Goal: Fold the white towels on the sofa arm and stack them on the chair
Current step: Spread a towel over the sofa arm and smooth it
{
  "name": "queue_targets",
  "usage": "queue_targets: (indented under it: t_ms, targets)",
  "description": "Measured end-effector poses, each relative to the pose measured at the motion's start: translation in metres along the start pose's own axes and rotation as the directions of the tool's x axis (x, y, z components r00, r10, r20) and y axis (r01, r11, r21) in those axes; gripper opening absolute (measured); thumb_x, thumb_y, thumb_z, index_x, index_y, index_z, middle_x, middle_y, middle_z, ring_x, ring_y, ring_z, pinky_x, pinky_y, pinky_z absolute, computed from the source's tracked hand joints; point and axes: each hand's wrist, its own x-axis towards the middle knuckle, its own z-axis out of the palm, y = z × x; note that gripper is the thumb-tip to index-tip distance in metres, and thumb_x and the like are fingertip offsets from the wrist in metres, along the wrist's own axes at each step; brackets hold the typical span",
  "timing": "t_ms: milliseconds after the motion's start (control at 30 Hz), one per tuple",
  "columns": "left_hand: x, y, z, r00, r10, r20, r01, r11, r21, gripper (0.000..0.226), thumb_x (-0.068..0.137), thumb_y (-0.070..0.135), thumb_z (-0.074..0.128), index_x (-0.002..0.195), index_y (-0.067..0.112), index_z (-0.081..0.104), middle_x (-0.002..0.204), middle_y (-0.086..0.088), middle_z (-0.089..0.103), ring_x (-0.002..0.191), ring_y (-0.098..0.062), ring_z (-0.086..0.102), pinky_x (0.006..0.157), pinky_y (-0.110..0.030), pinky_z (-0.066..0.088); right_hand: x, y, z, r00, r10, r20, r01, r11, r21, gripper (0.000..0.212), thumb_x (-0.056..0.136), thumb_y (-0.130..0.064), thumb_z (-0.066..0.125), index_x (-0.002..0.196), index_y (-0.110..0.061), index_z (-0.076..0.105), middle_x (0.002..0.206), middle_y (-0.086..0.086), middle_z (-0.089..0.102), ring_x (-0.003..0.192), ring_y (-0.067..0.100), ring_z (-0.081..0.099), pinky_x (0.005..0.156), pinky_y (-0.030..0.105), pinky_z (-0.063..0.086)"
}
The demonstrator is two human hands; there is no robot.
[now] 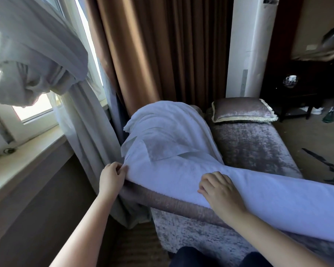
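White towels (174, 135) lie draped in a loose pile over the purple velvet sofa arm (181, 206). The nearest towel (278, 189) stretches along the arm to the right edge of the view. My left hand (112, 178) pinches this towel's left corner at the arm's end. My right hand (222, 191) rests on top of the towel with its fingers curled over the cloth. No chair is in view.
A cushion (243, 110) lies on the sofa seat (253, 145) beyond the towels. Brown curtains (162, 49) and a knotted sheer curtain (37, 54) hang by the window at left. A white floor-standing unit (253, 45) and dark furniture (297, 89) stand behind.
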Motion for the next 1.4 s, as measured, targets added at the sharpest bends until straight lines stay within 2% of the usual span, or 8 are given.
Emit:
queue_targets:
  t_ms: [200, 433, 667, 800, 967, 1067, 1300, 1400]
  targets:
    - [0.002, 0.002, -0.007, 0.995, -0.078, 0.059, 0.087, 0.984, -0.157, 0.020, 0.098, 0.021, 0.053, 0.090, 0.004, 0.058, 0.091, -0.011, 0.063, 0.089, -0.030, 0.056, 0.074, -0.035, 0.039, -0.001, -0.006, -0.009, 0.998, -0.060, 0.002, 0.060, 0.998, 0.004, 0.020, 0.090, -0.027, 0.064, 0.076, -0.020, 0.052, 0.080, -0.010, 0.049, 0.071, 0.012, 0.046, 0.069, 0.025, 0.034]
    - [-0.004, -0.010, -0.006, 0.985, -0.087, 0.152, 0.097, 0.994, -0.057, 0.016, 0.099, 0.018, 0.052, 0.093, 0.004, 0.058, 0.099, -0.013, 0.056, 0.093, -0.029, 0.054, 0.072, -0.031, 0.033, -0.009, -0.012, -0.013, 0.997, -0.073, 0.031, 0.071, 0.996, 0.059, 0.024, 0.094, -0.030, 0.045, 0.074, -0.020, 0.054, 0.081, -0.010, 0.052, 0.073, 0.011, 0.049, 0.072, 0.025, 0.036]
    - [0.002, 0.023, -0.010, 0.964, 0.244, -0.109, -0.233, 0.967, 0.100, 0.018, 0.090, 0.031, 0.067, 0.096, 0.015, 0.065, 0.097, -0.001, 0.059, 0.094, -0.024, 0.051, 0.079, -0.038, 0.042, 0.024, 0.022, -0.023, 0.999, 0.024, -0.027, -0.021, 0.995, 0.093, 0.018, 0.090, -0.024, 0.049, 0.079, -0.018, 0.062, 0.085, -0.008, 0.058, 0.080, 0.014, 0.051, 0.074, 0.026, 0.034]
    - [0.007, 0.066, 0.006, 0.967, 0.251, 0.033, -0.251, 0.931, 0.264, 0.040, 0.091, 0.055, 0.055, 0.067, 0.023, 0.059, 0.073, 0.008, 0.060, 0.082, -0.020, 0.052, 0.071, -0.033, 0.040, 0.058, 0.064, -0.006, 0.973, 0.218, 0.078, -0.216, 0.976, -0.025, 0.012, 0.079, -0.008, 0.069, 0.081, -0.018, 0.065, 0.083, -0.004, 0.061, 0.080, 0.024, 0.059, 0.073, 0.034, 0.039]
    - [0.027, 0.079, 0.018, 0.987, 0.115, 0.112, -0.122, 0.991, 0.053, 0.033, 0.092, 0.031, 0.060, 0.068, 0.013, 0.046, 0.068, 0.001, 0.059, 0.069, -0.025, 0.055, 0.057, -0.031, 0.035, 0.085, 0.088, 0.021, 0.890, 0.241, 0.388, -0.226, 0.971, -0.083, 0.021, 0.092, -0.020, 0.058, 0.113, -0.022, 0.061, 0.114, -0.005, 0.058, 0.114, 0.021, 0.051, 0.090, 0.034, 0.034]
    - [0.038, 0.090, 0.010, 0.990, 0.117, 0.082, -0.112, 0.991, -0.069, 0.027, 0.094, 0.023, 0.058, 0.074, 0.005, 0.055, 0.069, 0.003, 0.066, 0.064, -0.021, 0.054, 0.055, -0.033, 0.039, 0.099, 0.092, 0.036, 0.849, 0.197, 0.490, -0.193, 0.979, -0.060, 0.030, 0.096, -0.035, 0.052, 0.125, -0.024, 0.053, 0.123, -0.008, 0.054, 0.120, 0.015, 0.045, 0.097, 0.029, 0.031]
    - [0.054, 0.106, -0.007, 0.993, 0.087, 0.075, -0.069, 0.973, -0.219, 0.018, 0.095, 0.020, 0.058, 0.085, 0.007, 0.064, 0.069, 0.004, 0.068, 0.055, -0.011, 0.048, 0.049, -0.023, 0.035, 0.103, 0.096, 0.039, 0.844, 0.117, 0.523, -0.202, 0.973, 0.108, 0.040, 0.091, -0.057, 0.052, 0.118, -0.029, 0.059, 0.088, -0.013, 0.059, 0.098, 0.016, 0.059, 0.089, 0.027, 0.037]
    - [0.058, 0.118, -0.010, 0.996, 0.051, 0.076, -0.020, 0.931, -0.364, 0.022, 0.096, 0.020, 0.057, 0.078, 0.007, 0.063, 0.067, 0.003, 0.066, 0.054, -0.008, 0.048, 0.045, -0.016, 0.034, 0.099, 0.097, 0.029, 0.872, 0.086, 0.483, -0.138, 0.988, 0.072, 0.044, 0.091, -0.049, 0.056, 0.129, -0.029, 0.051, 0.110, -0.010, 0.065, 0.103, 0.014, 0.060, 0.090, 0.027, 0.037]
